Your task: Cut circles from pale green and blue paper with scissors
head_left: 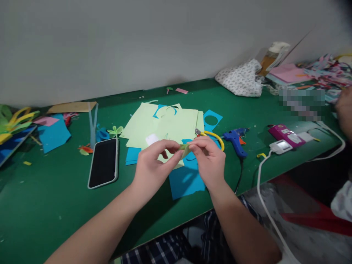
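A: What are the two hands doing?
B: The left hand [157, 158] and the right hand [209, 160] meet over the middle of the table [68, 216], each pinching the same small piece of green paper [186, 149].
A: How tight is the grip?
B: Narrow on both sides: thumb and fingers close on the paper from the left and from the right.
A: Where exactly is that piece?
B: Between the fingertips, in front of a loose pile of pale green sheets [165, 123], with a blue sheet [187, 185] showing below.
A: Anything just beside the right hand?
B: Scissors [221, 143] with yellow handles, partly hidden behind it. Further right lies a blue glue gun [236, 142].
A: And on the left?
B: A phone [103, 163] with a dark screen, lying well apart from the hand. A green paper flower [115, 131] sits near its top end.
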The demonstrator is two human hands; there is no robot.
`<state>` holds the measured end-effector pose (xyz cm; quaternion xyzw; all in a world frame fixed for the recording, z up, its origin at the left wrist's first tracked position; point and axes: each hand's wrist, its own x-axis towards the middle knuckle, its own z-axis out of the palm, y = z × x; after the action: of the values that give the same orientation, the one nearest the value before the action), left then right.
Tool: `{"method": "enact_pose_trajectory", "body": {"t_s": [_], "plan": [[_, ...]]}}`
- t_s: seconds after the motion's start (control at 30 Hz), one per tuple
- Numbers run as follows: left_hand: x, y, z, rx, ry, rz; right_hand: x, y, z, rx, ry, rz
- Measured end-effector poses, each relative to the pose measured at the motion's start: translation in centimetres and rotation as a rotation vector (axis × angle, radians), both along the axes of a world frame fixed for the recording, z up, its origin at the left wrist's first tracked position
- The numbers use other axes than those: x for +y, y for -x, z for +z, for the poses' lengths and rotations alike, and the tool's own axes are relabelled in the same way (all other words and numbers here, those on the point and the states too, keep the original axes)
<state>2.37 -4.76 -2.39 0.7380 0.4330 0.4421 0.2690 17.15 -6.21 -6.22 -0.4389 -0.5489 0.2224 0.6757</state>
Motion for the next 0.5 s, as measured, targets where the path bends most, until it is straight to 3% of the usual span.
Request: {"method": "enact_pose_trajectory", "body": {"t_s": [0.5], "plan": [[0.19,0.15,0.22,0.095,-0.325,-0.055,-0.38,0.05,0.28,-0.195,-0.102,0.002]]}}
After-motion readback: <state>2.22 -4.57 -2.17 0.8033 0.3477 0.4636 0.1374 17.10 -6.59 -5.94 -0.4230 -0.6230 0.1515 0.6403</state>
